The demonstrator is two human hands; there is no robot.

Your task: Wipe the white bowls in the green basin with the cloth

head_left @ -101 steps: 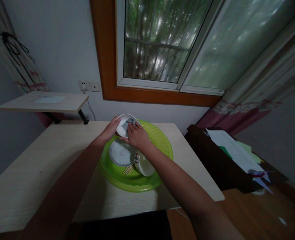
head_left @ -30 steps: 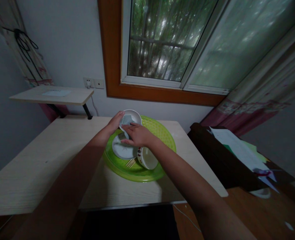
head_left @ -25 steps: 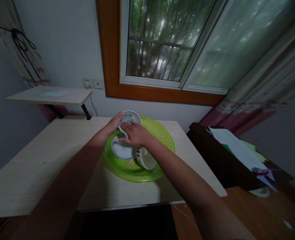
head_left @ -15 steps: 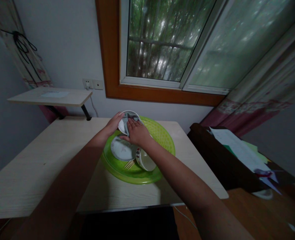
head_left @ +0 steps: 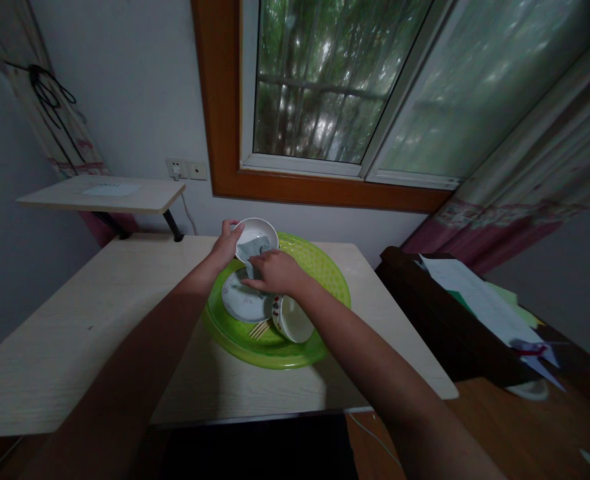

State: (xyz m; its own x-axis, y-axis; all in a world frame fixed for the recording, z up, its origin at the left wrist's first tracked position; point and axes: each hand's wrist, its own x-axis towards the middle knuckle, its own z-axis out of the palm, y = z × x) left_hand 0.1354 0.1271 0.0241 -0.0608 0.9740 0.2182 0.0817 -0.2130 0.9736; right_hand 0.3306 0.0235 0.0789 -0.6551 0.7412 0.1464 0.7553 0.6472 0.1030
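My left hand (head_left: 226, 245) grips the left rim of a white bowl (head_left: 255, 229), which is tilted toward me above the far side of a green tray (head_left: 275, 360). My right hand (head_left: 276, 270) holds a grey-green cloth (head_left: 253, 247) against the inside near edge of that bowl, fingers bent around the cloth. Below the hands lies a white plate (head_left: 242, 298) with a faint pattern. Beside it a patterned bowl (head_left: 296, 321) rests on its side, and several chopsticks (head_left: 259, 329) show their ends between plate and bowl.
The tray sits on a pale wooden table (head_left: 99, 313). A small raised shelf (head_left: 149, 195) with a paper (head_left: 112, 190) stands at the table's back left. Right of the table, papers (head_left: 469, 287) lie on a dark piece of furniture (head_left: 419, 300). A window (head_left: 325, 87) is behind.
My right hand has slid down and toward me from inside the bowl to its near edge, fingers now curled instead of flat. More of the bowl's inside shows.
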